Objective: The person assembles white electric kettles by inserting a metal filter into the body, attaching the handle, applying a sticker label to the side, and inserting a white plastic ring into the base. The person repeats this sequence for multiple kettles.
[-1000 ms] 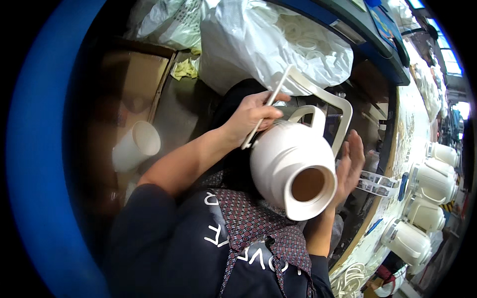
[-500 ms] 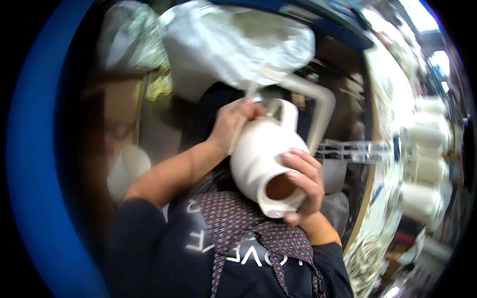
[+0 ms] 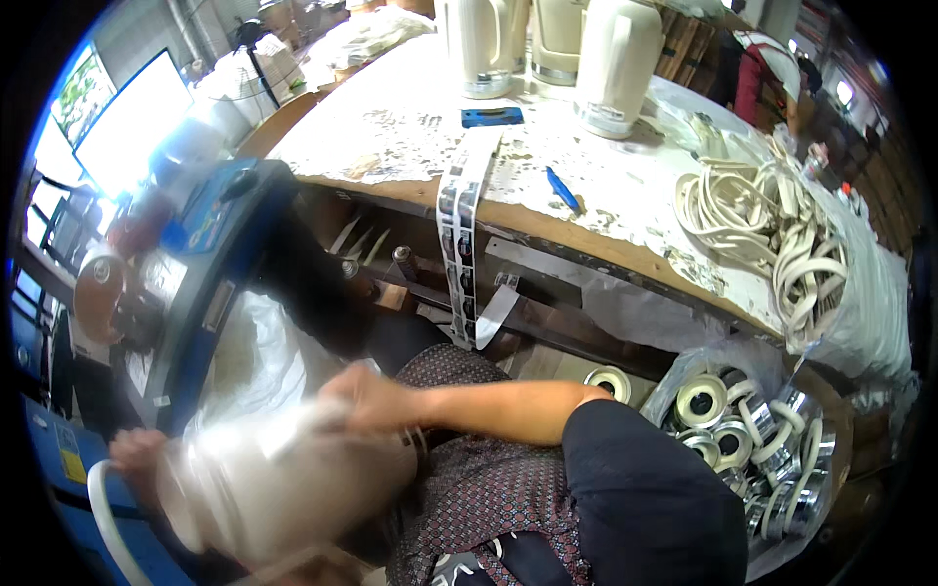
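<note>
A large white jug (image 3: pixel 303 488), smeared by motion, lies tilted across my lap at the lower left. My right hand (image 3: pixel 366 400) is closed on its upper side; a bright pale patch beside the fingers is too blurred to make out. At the jug's left end, my left hand (image 3: pixel 137 451) curls round the rim, with its forearm mostly hidden behind the jug. A thin white curved loop (image 3: pixel 106 518) stands out below that hand; whether it joins the jug, I cannot tell.
Several cream jugs (image 3: pixel 618 68) stand on the white worktable (image 3: pixel 625 230), near a blue pen (image 3: pixel 564 191) and a heap of cream handles (image 3: pixel 752 210). A label strip (image 3: pixel 457 234) hangs over its edge. Metal-sided lids (image 3: pixel 702 401) fill a bag at right; a blue machine (image 3: pixel 200 259) stands left.
My view has swung up and right, bringing the worktable in. The jug has gone from upright in front of me to lying at the lower left, and my right arm now reaches across.
</note>
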The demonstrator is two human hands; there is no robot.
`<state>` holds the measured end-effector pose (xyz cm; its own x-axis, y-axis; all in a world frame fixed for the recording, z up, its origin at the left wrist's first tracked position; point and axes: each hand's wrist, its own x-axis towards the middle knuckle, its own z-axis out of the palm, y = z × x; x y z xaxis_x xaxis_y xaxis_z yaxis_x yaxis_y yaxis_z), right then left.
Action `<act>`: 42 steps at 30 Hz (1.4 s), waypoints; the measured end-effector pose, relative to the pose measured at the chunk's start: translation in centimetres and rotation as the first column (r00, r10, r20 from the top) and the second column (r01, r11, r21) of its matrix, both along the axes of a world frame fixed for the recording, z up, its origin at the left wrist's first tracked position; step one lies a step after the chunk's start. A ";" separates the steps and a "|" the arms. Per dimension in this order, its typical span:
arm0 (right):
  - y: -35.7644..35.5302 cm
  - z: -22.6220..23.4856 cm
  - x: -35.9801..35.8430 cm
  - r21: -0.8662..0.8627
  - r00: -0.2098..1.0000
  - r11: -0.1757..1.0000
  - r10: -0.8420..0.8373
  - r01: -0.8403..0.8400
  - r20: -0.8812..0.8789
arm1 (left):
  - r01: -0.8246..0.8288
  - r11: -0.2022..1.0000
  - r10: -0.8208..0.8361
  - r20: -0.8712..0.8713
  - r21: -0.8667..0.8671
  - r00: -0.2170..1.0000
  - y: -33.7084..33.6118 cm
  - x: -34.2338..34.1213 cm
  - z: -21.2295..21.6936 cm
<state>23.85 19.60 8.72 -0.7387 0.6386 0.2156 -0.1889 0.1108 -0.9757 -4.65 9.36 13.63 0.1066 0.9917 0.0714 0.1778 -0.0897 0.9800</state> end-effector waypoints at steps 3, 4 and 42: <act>3.7 3.6 8.7 -0.291 0.863 0.918 -0.364 0.269 -0.350 | 0.222 0.952 -0.264 -0.201 -0.211 0.943 5.4 4.1 -5.6; 4.8 5.3 11.7 -0.422 0.827 0.826 -0.503 0.374 -0.252 | 0.278 0.927 -0.341 -0.258 -0.251 0.904 5.2 5.7 -8.4; 35.5 -2.3 24.9 0.775 0.226 0.487 -0.874 0.404 0.431 | -0.225 0.967 0.237 -0.101 0.118 0.966 13.5 19.7 -20.5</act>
